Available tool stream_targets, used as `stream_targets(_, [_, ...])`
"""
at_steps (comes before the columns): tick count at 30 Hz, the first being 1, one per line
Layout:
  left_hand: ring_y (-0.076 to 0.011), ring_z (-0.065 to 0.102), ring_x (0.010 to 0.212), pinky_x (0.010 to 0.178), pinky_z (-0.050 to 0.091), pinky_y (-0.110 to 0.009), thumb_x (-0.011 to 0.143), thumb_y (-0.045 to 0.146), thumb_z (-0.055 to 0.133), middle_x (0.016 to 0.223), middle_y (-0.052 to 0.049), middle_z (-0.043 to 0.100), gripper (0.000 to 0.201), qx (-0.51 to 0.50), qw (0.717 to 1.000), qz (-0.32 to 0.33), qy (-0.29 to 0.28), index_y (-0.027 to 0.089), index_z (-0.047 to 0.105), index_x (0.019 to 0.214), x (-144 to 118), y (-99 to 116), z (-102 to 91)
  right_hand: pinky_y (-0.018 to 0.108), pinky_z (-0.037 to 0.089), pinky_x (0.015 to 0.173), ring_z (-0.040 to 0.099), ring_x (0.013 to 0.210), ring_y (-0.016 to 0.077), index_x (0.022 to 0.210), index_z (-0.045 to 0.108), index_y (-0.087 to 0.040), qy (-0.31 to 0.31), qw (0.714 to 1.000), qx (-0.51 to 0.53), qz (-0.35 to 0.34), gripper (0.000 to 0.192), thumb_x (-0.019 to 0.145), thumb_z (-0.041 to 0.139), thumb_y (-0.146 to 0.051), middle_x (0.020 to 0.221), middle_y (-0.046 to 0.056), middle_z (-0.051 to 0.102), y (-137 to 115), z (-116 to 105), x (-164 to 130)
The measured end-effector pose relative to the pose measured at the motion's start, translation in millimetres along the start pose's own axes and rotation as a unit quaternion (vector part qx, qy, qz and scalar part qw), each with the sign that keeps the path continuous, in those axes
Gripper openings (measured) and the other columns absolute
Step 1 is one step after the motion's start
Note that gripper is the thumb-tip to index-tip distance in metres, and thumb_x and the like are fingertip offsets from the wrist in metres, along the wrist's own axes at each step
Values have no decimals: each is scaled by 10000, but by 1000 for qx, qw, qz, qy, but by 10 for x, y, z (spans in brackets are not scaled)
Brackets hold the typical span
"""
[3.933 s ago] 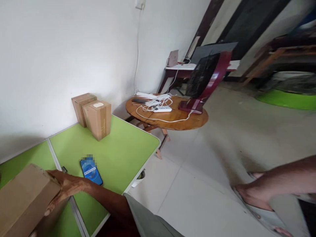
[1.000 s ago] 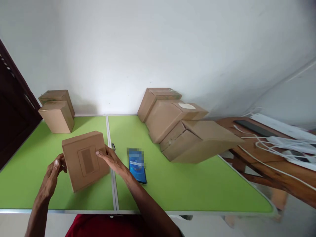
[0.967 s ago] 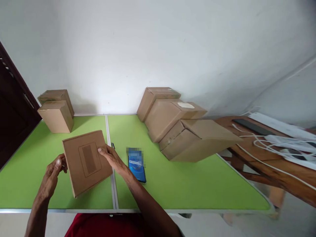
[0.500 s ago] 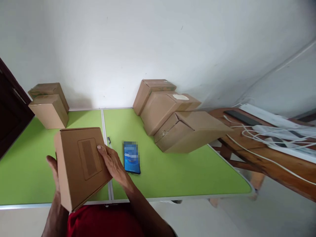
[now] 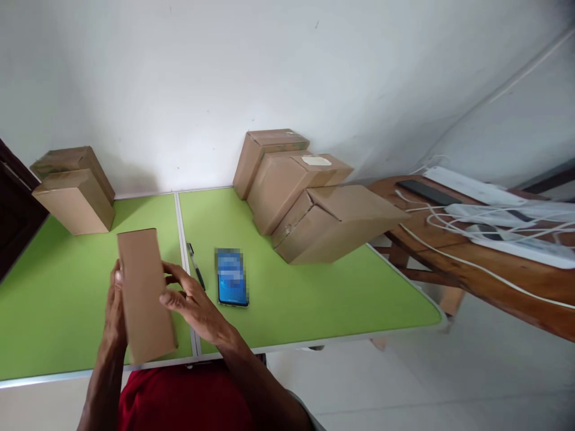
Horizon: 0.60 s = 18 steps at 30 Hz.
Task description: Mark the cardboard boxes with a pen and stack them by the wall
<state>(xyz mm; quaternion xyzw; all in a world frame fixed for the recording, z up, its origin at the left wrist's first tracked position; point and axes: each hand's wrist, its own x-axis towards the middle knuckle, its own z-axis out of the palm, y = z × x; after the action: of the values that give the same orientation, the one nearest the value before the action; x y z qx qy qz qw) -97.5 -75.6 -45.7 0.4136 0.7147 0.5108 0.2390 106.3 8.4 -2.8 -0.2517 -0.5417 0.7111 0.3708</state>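
A plain brown cardboard box (image 5: 146,293) stands on its narrow end over the near left of the green table, its slim side facing me. My left hand (image 5: 115,305) lies along the box's left side, thumb at the edge and the other fingers mostly hidden. On the right side, my right hand (image 5: 188,302) grips the same box with curved fingers, its thumb against the box. Just right of that hand lie a black-and-white pen (image 5: 196,266) and a phone (image 5: 232,281) with a lit blue screen.
Two cardboard boxes (image 5: 74,200) stand at the back left of the green table (image 5: 314,305). Three more boxes (image 5: 309,191) lean in a row against the wall. To the right, a wooden table (image 5: 449,251) carries power strips (image 5: 525,248) and tangled white cables.
The cardboard box has turned so its narrow side faces me instead of the broad face with a printed panel. My right hand has shifted along its side. The view has shifted slightly.
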Motion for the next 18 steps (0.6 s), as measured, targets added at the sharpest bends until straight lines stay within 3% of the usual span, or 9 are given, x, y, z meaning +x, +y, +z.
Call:
stream_targets(1, [-482, 665, 1453, 1118, 635, -639, 915, 898, 620, 1592, -210, 665, 1021, -12, 999, -43, 31, 295, 502, 1731, 135, 133, 95, 525, 627, 1114, 668, 1392, 384, 1621, 570, -287, -9, 999, 26, 23, 1068, 764, 947, -800, 1535, 139, 664, -28, 18, -11])
stream_targets(2, [-473, 658, 1453, 1134, 618, -635, 883, 916, 647, 1608, -241, 634, 1135, -10, 998, -45, 37, 240, 422, 1766, 242, 245, 175, 521, 643, 1095, 687, 1379, 387, 1627, 532, -290, -1, 998, 43, 42, 1123, 706, 1026, -703, 1530, 136, 681, -43, 39, -14])
stream_targets(5, [-474, 613, 1458, 1207, 534, -673, 756, 956, 732, 1610, -277, 579, 1332, 40, 996, -33, 78, 163, 373, 1764, 379, 416, 277, 484, 664, 1031, 726, 1302, 366, 1578, 491, -280, 87, 995, 26, 40, 1114, 646, 1075, -459, 1467, 126, 723, -29, 82, 5])
stream_targets(8, [-436, 674, 1343, 1120, 598, -623, 709, 944, 773, 1564, -241, 617, 1244, 69, 993, -15, 91, 199, 520, 1672, 348, 450, 215, 474, 650, 980, 731, 1209, 345, 1520, 508, -249, 157, 987, -40, -1, 907, 746, 951, -415, 1384, 131, 746, 8, 14, 33])
stream_targets(10, [-394, 712, 1285, 1032, 649, -531, 731, 914, 790, 1518, -197, 674, 1119, 26, 997, -4, 69, 233, 600, 1599, 323, 481, 142, 471, 633, 969, 723, 1201, 348, 1475, 547, -239, 171, 984, -41, -27, 796, 782, 883, -437, 1359, 128, 754, 11, -94, 46])
stream_targets(14, [-375, 762, 1236, 950, 684, -437, 669, 900, 857, 1408, -154, 772, 1022, -106, 993, -59, 3, 225, 723, 1424, 306, 578, 35, 447, 602, 1004, 714, 1259, 361, 1361, 657, -240, 139, 987, 53, -68, 664, 768, 839, -477, 1357, 98, 776, -28, -292, 65])
stream_targets(18, [-401, 814, 1050, 749, 694, -440, 580, 885, 882, 1188, -156, 839, 986, -102, 984, -143, -31, 190, 789, 1273, 271, 596, 22, 452, 605, 1010, 730, 1258, 377, 1349, 699, -240, 107, 989, 86, -61, 675, 773, 881, -541, 1305, 93, 798, -26, -373, 81])
